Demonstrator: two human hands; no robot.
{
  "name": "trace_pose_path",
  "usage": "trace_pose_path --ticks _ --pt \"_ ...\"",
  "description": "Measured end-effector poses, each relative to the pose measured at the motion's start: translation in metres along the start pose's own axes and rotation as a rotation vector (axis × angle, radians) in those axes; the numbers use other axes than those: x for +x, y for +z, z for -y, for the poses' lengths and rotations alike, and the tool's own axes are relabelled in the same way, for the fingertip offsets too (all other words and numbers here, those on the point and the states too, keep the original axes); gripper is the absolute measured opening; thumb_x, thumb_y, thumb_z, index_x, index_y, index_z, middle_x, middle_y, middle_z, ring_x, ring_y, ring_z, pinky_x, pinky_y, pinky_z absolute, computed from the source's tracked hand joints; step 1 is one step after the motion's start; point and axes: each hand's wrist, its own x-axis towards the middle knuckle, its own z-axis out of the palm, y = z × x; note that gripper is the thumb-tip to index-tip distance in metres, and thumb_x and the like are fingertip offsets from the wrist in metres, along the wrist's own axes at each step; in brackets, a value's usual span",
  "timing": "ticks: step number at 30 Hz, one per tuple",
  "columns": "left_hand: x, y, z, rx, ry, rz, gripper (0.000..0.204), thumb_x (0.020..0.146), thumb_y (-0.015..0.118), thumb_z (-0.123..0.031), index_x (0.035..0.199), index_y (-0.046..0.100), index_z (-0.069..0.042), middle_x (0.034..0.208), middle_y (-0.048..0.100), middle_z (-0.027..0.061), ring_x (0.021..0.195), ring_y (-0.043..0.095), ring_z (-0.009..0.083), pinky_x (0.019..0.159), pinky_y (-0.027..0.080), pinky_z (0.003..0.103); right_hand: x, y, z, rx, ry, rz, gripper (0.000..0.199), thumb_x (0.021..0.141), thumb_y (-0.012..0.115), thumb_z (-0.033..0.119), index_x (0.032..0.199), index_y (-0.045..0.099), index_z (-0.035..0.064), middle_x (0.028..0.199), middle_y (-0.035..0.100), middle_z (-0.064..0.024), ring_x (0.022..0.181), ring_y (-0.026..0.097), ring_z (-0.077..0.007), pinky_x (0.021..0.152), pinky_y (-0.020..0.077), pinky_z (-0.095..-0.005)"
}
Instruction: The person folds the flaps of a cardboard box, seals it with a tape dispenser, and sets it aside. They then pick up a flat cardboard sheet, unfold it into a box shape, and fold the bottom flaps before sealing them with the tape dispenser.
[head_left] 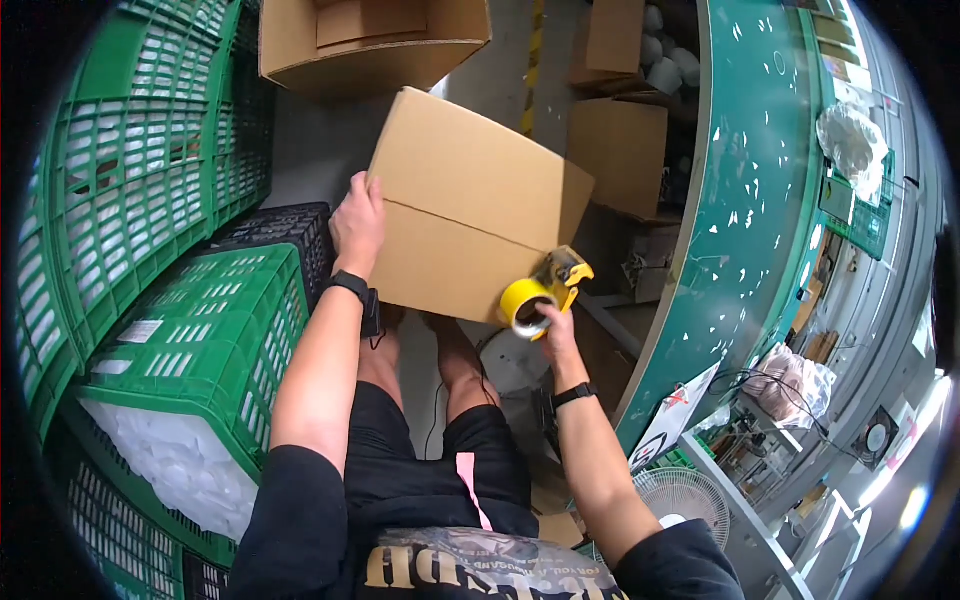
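Note:
A brown cardboard box [465,170] is held up in front of me, tilted, with a flap seam running across the face turned toward me. My left hand [358,222] grips its left edge, the fingers wrapped around the side. In my right hand [556,330] is a yellow tape dispenser [567,272] carrying a roll of yellow tape [522,304]. The dispenser is at the box's lower right corner, by the right end of the seam. I cannot tell whether any tape is stuck to the cardboard.
Green plastic crates [140,180] are stacked at the left, one holding a white bag [170,450]. An open cardboard box [375,50] stands ahead. More boxes [620,150] sit right of it, beside a long green-topped table [745,200]. A fan [685,495] is at lower right.

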Motion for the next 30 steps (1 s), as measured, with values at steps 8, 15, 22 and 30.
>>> trace_pose_path --ticks 8,15,22,30 --pt "-0.006 0.026 -0.033 0.077 0.342 0.234 0.036 0.097 0.052 -0.037 0.117 0.053 -0.007 0.099 0.068 0.0207 0.088 0.066 0.0380 0.077 0.052 0.050 -0.084 -0.018 -0.028 -0.317 0.026 -0.024 0.054 0.077 0.065 0.004 0.127 0.046 0.0006 0.116 0.057 -0.0098 0.107 0.056 -0.0202 0.096 0.0451 -0.0329" --pt "0.000 0.044 -0.072 0.102 0.430 0.331 0.038 0.097 0.052 -0.039 0.116 0.054 -0.006 0.105 0.068 0.0176 0.095 0.066 0.0357 0.083 0.052 0.047 -0.061 0.078 0.047 -0.825 -0.400 -0.093 0.061 0.071 0.075 0.012 0.122 0.043 0.0009 0.113 0.057 -0.0163 0.108 0.057 -0.0253 0.095 0.0450 -0.0351" --pt "0.012 0.044 -0.089 0.069 0.362 0.376 0.035 0.097 0.052 -0.037 0.108 0.056 -0.004 0.102 0.068 0.0169 0.098 0.064 0.0361 0.082 0.051 0.046 0.027 0.127 0.059 -0.980 -0.953 -0.100 0.071 0.065 0.081 0.016 0.123 0.042 0.0043 0.104 0.054 -0.0167 0.094 0.057 -0.0345 0.083 0.0478 -0.0414" --pt "0.013 0.007 -0.078 -0.434 0.158 0.341 0.037 0.100 0.052 -0.030 0.122 0.060 0.000 0.113 0.068 0.0145 0.109 0.063 0.0256 0.096 0.047 0.035 0.039 0.124 0.055 -1.059 -0.994 0.034 0.076 0.062 0.083 0.018 0.123 0.039 0.0069 0.099 0.052 -0.0204 0.091 0.054 -0.0433 0.076 0.0472 -0.0472"
